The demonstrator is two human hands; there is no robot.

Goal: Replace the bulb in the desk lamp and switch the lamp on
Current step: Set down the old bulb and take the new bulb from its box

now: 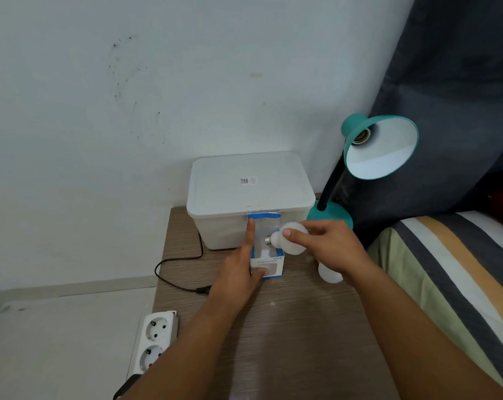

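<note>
A teal desk lamp (380,145) stands at the back right of the wooden table (287,327), its socket (361,136) bare. My right hand (331,246) grips a white bulb (290,241) just above an open white-and-blue bulb box (269,264), screw base pointing left. My left hand (241,269) holds the box, thumb on its front and index finger up along its raised flap. A second white bulb (329,274) lies on the table under my right wrist, partly hidden.
A white lidded plastic tub (250,194) stands behind the box against the wall. A black cord with an inline switch (202,290) runs along the table's left side. A white power strip (155,339) lies at the left edge. A striped bed (452,269) borders the right.
</note>
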